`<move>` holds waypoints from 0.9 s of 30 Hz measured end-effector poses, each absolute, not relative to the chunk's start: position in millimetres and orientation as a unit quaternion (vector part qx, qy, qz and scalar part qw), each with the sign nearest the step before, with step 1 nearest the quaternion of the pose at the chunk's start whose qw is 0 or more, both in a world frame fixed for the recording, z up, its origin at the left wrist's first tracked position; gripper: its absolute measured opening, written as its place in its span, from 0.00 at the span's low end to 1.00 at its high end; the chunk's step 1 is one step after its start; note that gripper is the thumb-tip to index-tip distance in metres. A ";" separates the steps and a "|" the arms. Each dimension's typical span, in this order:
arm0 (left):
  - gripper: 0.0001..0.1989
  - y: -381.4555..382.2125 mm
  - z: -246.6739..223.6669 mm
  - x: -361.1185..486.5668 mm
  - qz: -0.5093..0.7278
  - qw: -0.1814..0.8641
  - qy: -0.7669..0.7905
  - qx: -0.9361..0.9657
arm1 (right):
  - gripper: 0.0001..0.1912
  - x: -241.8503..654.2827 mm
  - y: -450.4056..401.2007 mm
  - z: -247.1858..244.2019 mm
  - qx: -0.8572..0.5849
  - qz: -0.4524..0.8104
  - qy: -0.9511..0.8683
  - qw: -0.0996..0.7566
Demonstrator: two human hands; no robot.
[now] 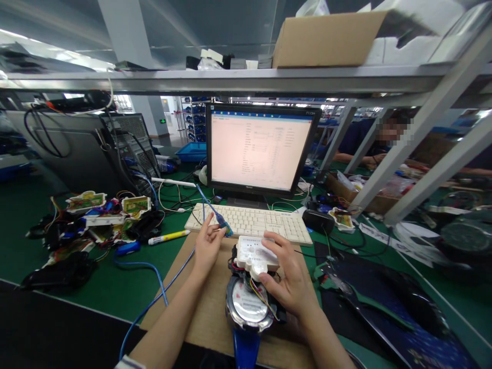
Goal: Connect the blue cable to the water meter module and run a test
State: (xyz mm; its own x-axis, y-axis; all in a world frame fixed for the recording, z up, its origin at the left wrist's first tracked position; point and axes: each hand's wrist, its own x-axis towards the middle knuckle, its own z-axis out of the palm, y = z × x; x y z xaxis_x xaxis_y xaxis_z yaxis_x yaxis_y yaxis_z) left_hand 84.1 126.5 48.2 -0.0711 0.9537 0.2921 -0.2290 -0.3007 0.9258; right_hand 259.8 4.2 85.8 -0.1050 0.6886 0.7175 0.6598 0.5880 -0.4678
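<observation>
My left hand is closed, thumb and fingers pinched at the end of a blue cable with a small circuit-board connector, just above the keyboard's front edge. My right hand grips a white plastic housing by its right side, thumb at the lower edge and fingers over the top. Below the housing lies a round metal-rimmed meter with a white label and a blue part pointing toward me. Thin coloured wires run between housing and meter. Both rest over a brown cardboard sheet.
A white keyboard and monitor stand ahead. Opened housings with circuit boards pile up at left, beside a yellow marker. Green-handled pliers lie on a dark mat at right. A person sits beyond the shelf frame.
</observation>
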 end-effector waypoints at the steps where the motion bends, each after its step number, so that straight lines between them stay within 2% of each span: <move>1: 0.31 123.3 55.8 83.5 0.640 0.460 0.362 0.498 | 0.23 259.8 4.4 85.4 -0.454 0.013 -0.743 0.493; 5: 0.24 103.5 92.9 83.4 0.634 0.445 0.322 0.545 | 0.24 259.8 4.6 83.9 -0.452 0.013 -0.744 0.491; 10: 0.20 80.9 121.7 91.2 0.531 0.467 0.290 0.645 | 0.24 259.6 5.6 82.1 -0.450 0.021 -0.739 0.501; 27: 0.21 71.4 126.6 99.4 0.500 0.461 0.305 0.667 | 0.22 260.7 4.0 78.2 -0.448 0.059 -0.738 0.502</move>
State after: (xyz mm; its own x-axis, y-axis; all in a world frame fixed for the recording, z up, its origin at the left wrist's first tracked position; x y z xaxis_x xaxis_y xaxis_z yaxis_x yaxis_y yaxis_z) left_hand 99.4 71.4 126.6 0.3142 0.8677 0.3853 -0.0547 -0.3886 0.9198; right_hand 260.7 4.0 78.2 -0.0953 0.7204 0.6870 0.6012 0.5917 -0.5371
